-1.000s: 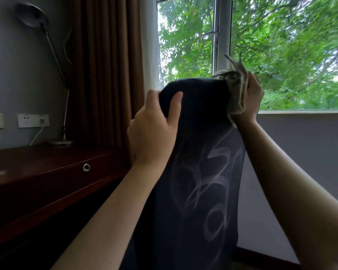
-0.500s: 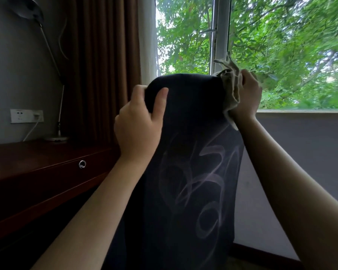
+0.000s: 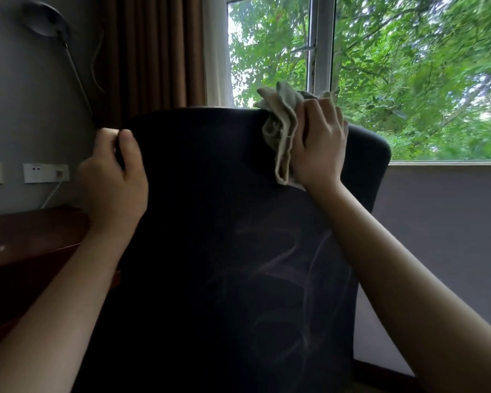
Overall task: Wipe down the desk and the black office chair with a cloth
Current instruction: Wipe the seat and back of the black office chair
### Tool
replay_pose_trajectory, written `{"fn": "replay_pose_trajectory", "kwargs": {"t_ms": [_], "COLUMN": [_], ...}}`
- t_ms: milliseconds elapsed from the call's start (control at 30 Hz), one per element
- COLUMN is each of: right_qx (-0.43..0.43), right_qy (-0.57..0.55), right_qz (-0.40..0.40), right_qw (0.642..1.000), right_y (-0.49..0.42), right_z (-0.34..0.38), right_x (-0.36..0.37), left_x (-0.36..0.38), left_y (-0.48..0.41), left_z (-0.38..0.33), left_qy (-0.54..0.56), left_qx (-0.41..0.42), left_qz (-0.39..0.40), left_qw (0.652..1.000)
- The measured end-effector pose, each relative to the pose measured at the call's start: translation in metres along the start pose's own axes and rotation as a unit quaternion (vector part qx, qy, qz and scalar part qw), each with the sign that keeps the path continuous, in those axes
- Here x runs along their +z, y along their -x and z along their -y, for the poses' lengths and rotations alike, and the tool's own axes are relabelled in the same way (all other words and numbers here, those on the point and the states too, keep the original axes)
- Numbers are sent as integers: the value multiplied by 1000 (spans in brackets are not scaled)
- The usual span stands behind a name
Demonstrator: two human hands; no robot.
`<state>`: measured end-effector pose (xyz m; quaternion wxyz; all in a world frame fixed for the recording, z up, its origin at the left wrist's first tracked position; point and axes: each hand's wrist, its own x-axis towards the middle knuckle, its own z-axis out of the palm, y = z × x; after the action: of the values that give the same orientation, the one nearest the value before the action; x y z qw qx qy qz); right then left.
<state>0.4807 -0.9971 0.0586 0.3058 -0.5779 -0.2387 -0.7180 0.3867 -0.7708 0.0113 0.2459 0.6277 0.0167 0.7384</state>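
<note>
Hotel-like room, dark wooden desk (image 3: pixel 26 239), wall lamp (image 3: pixel 47 22), brown curtain (image 3: pixel 150 52), window (image 3: pixel 380 75)

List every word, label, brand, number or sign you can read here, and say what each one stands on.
No readable text anywhere in this view.
Black office chair: pale swirls on its back, smears rather than letters.
Wall socket plate: tiny marks, too small to read.
Cloth: no label or print shows.
</note>
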Motion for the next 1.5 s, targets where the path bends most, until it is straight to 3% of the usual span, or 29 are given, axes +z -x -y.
{"fn": "replay_pose_trajectory", "kwargs": {"t_ms": [100,200,267,400,533,633,700,800,933,1033,1167,1233,1300,1367,1500], "right_qx": [-84,-85,-40,97,294,338,288,103,-95,-170,-199,-154,-54,81,289], "right_qy": [43,56,53,66,15,61,107,120,41,69,78,125,169,151,67], "right_qz": [-12,-22,-26,11,-9,-48,-55,-114,-3,-6,-26,-28,-46,-71,-9], "right_qw": [995,995,997,993,956,938,950,981,995,983,976,980,983,983,955], "right_y": [-2,-5,-4,7,16,9,6,11,31,40,38,35,29,19,13], "right_z": [-11,-35,-57,-113,-136,-111,-80,-19,72,89,60,23,-19,-63,-122], "right_x": [2,3,1,-15,-27,-15,-5,13,41,57,49,35,17,-2,-30], "left_x": [-7,0,11,19,13,12,12,11,6,2,-1,-1,-2,0,2], "left_y": [-12,-31,-43,-56,-56,-57,-59,-61,-62,-65,-69,-70,-72,-73,-72], "left_z": [-7,-26,-37,-40,-37,-35,-32,-28,-21,-14,-10,-8,-5,-2,2], "left_qy": [-83,-134,-158,-173,-138,-134,-140,-153,-150,-136,-114,-108,-110,-109,-107], "left_qx": [7,138,193,146,170,149,143,135,130,136,107,98,86,83,94], "left_qz": [-42,-1,62,149,133,136,133,131,139,149,155,158,166,164,134], "left_qw": [996,981,966,963,967,970,971,970,970,970,975,977,976,977,981]}}
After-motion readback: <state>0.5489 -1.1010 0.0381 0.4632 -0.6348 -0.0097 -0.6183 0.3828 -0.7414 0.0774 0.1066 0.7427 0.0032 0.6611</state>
